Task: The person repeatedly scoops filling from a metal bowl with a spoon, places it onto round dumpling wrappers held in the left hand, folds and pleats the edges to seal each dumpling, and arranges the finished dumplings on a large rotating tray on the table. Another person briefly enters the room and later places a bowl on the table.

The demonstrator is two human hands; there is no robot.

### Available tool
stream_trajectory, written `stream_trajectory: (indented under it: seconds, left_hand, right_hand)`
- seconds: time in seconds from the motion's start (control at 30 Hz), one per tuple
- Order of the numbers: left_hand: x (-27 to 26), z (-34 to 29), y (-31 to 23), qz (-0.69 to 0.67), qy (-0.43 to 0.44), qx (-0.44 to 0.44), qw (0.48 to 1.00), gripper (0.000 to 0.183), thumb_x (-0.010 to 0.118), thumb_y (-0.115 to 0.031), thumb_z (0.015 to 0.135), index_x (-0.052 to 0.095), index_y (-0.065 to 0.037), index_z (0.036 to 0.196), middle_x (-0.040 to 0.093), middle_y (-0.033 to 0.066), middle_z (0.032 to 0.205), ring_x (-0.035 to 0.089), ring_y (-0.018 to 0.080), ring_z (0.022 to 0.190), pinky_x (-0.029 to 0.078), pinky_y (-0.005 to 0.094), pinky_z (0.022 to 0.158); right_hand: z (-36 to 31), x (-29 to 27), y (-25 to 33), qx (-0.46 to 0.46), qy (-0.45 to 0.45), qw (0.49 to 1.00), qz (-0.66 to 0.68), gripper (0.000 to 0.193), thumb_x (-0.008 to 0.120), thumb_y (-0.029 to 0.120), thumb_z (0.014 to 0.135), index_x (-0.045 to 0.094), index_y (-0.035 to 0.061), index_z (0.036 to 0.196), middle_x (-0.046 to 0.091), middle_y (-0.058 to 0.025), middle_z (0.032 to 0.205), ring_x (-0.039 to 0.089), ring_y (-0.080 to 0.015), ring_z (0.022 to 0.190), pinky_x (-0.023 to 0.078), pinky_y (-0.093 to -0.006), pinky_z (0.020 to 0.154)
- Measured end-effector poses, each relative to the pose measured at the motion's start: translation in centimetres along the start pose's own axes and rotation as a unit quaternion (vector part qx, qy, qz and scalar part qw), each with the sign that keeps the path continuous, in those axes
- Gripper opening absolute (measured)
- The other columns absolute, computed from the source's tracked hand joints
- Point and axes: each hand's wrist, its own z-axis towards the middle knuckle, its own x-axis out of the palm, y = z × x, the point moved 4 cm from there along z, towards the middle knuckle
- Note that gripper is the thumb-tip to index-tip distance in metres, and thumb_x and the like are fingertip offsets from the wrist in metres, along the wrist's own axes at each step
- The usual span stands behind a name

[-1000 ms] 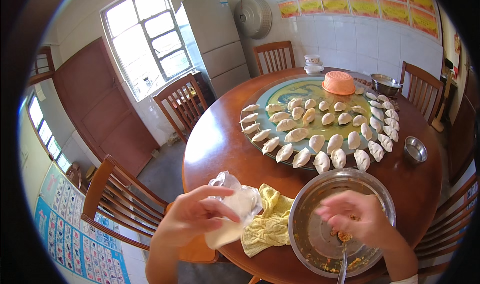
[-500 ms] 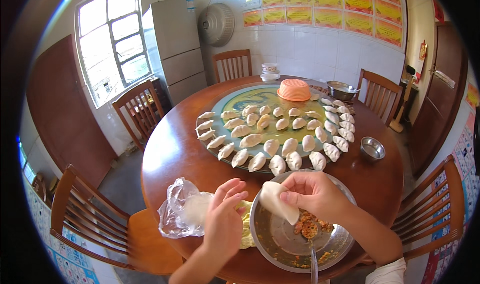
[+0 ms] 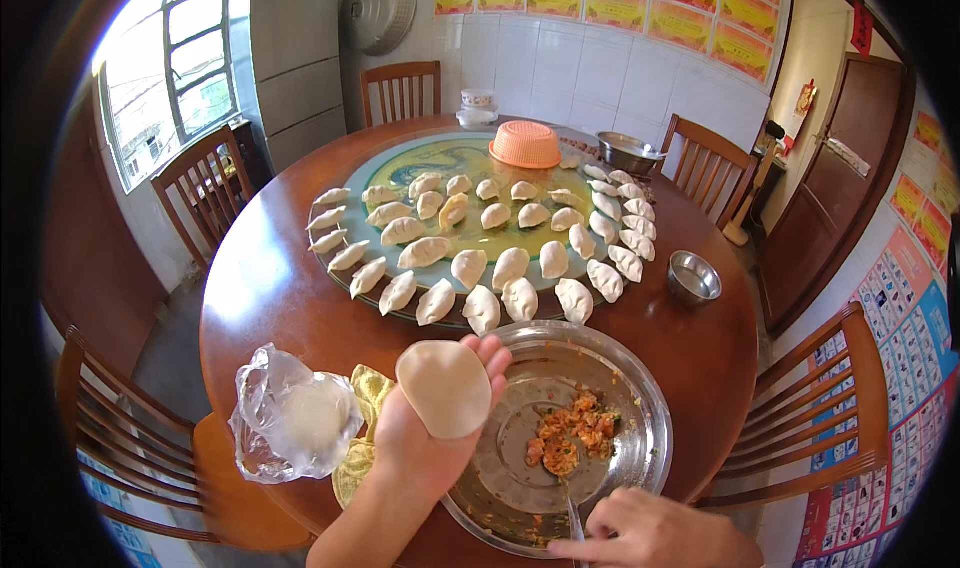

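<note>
On the upturned palm of my left hand (image 3: 425, 448) lies a round, pale dumpling wrapper (image 3: 445, 388), spread flat with my fingers beneath its far edge. A wide metal bowl (image 3: 650, 408) stands just right of that hand. Inside it is a heap of orange-brown filling with green bits (image 3: 575, 428), and more is smeared along the wall. My right hand (image 3: 650, 530) is at the bowl's near edge, its fingers about the handle of a metal spoon (image 3: 574, 513). The spoon's head rests in the filling.
Several shaped dumplings (image 3: 482, 310) ring the glass turntable (image 3: 400, 158). An orange basket (image 3: 526, 144) sits upside down at its far side. Left of my hand are a clear plastic bag (image 3: 270, 398) and a yellow cloth (image 3: 368, 393). A small metal bowl (image 3: 694, 278) stands right.
The wrapper has passed from my right hand onto my left palm and now lies flat. My right hand has moved down to the spoon's handle. The view has shifted.
</note>
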Motion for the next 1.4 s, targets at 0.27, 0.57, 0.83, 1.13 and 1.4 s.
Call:
stream_trajectory:
  seconds: [0.27, 0.57, 0.83, 1.13, 1.4]
  left_hand:
    - [-1.0, -0.3, -2.4, -0.029, 0.017, 0.067, 0.997, 0.053, 0.029, -0.035, 0.094, 0.03, 0.005, 0.128, 0.032, 0.0229, 0.134, 0.035, 0.0351, 0.124, 0.034, 0.04, 0.101]
    - [-1.1, -0.5, -3.0, -0.049, 0.022, 0.079, 0.995, 0.051, 0.029, -0.032, 0.095, 0.027, 0.005, 0.131, 0.031, 0.0226, 0.136, 0.034, 0.0336, 0.125, 0.034, 0.0397, 0.101]
    - [-1.0, -0.8, -3.0, -0.055, 0.027, 0.075, 0.995, 0.05, 0.028, -0.03, 0.095, 0.026, 0.005, 0.131, 0.03, 0.0219, 0.137, 0.032, 0.0337, 0.127, 0.033, 0.042, 0.101]
    - [-0.7, -1.0, -2.8, -0.024, 0.024, 0.082, 0.996, 0.052, 0.024, -0.032, 0.095, 0.03, 0.006, 0.129, 0.034, 0.0237, 0.134, 0.036, 0.0343, 0.124, 0.033, 0.0391, 0.101]
    - [-0.7, -0.7, -2.7, -0.046, 0.058, 0.106, 0.992, 0.053, 0.026, -0.032, 0.095, 0.024, 0.004, 0.134, 0.028, 0.02, 0.14, 0.029, 0.0318, 0.129, 0.029, 0.0399, 0.105]
  right_hand:
    - [-3.1, 0.0, -3.7, 0.02, -0.207, 0.978, 0.008, 0.019, 0.067, 0.02, 0.078, 0.059, 0.0025, 0.08, 0.056, -0.0031, 0.059, 0.052, -0.0178, 0.047, 0.041, -0.0268, 0.041]
    - [-2.1, 0.5, -3.8, -0.054, -0.216, 0.971, -0.09, 0.008, 0.053, 0.006, 0.082, 0.057, -0.0003, 0.085, 0.06, -0.0063, 0.062, 0.057, -0.0186, 0.046, 0.045, -0.0266, 0.041]
    - [-3.5, -0.5, -4.5, -0.012, -0.26, 0.965, 0.01, 0.013, 0.052, 0.008, 0.083, 0.061, 0.0, 0.081, 0.062, -0.0094, 0.063, 0.06, -0.0203, 0.052, 0.048, -0.0275, 0.046]
    - [-5.4, 0.7, -6.4, 0.044, -0.258, 0.935, 0.241, 0.019, 0.052, 0.01, 0.088, 0.062, -0.0064, 0.086, 0.065, -0.0157, 0.071, 0.064, -0.0245, 0.061, 0.052, -0.0309, 0.054]
    - [-6.8, 1.1, -6.3, 0.335, -0.33, 0.826, 0.311, 0.029, 0.043, 0.023, 0.091, 0.051, -0.0022, 0.08, 0.06, -0.0176, 0.059, 0.057, -0.0178, 0.045, 0.043, -0.024, 0.039]
